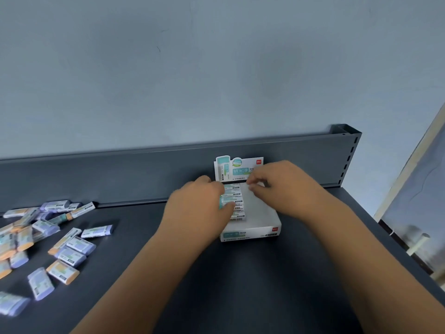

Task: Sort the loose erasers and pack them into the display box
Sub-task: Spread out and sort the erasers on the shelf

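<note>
A white display box (262, 229) with a raised printed header card (237, 168) stands on the dark shelf against the back panel. A row of teal-labelled erasers (234, 201) fills its left side; the right side shows bare white. My left hand (197, 206) rests on the left of that row, thumb and fingers closed on a teal eraser (226, 204). My right hand (281, 184) hovers over the box's back right, fingertips pinched together; whether they hold anything is blurred. Loose purple and orange erasers (69, 251) lie scattered at the left.
The dark grey shelf (216, 285) has a low back panel (120, 179) and a slotted upright post (349, 153) at the right corner. Its right edge drops off beside a window. A pale blue wall rises behind.
</note>
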A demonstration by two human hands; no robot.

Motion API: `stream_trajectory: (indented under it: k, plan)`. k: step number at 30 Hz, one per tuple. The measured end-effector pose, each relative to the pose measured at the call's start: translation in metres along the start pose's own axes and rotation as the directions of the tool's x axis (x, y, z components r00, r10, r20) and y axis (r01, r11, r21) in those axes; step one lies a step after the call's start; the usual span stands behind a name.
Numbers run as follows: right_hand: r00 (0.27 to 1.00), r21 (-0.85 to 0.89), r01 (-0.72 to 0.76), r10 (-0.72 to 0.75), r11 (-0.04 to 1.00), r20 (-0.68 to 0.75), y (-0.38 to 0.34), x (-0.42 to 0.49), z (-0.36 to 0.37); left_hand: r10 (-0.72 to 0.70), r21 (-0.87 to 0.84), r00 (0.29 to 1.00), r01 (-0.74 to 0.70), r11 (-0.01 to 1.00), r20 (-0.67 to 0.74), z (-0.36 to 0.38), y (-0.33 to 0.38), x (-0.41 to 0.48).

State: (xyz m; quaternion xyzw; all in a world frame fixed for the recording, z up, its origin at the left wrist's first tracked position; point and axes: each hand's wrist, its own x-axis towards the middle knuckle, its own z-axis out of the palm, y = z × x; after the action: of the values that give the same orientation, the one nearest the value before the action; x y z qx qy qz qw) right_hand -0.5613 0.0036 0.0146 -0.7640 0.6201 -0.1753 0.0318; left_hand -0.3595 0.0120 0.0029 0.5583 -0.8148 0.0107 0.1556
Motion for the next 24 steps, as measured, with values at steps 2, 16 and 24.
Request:
stream_trajectory:
  k: [2,16,24]
  plan:
    - [1.000,0.014,-0.010,0.010,1.000,0.000,-0.014,-0.008,-0.012,-0.031,0.020,0.998,0.032,0.999,-0.045,-0.009,-0.004,-0.008]
    - [0.976,0.090,-0.130,0.111,0.988,0.187,-0.091,-0.050,0.020,-0.338,0.174,0.941,0.330,0.928,0.014,-0.014,-0.066,-0.063]
    - [0.978,0.072,-0.047,0.031,0.996,0.204,-0.133,-0.044,0.036,-0.356,0.145,0.931,0.364,0.920,-0.080,-0.026,-0.110,-0.097]
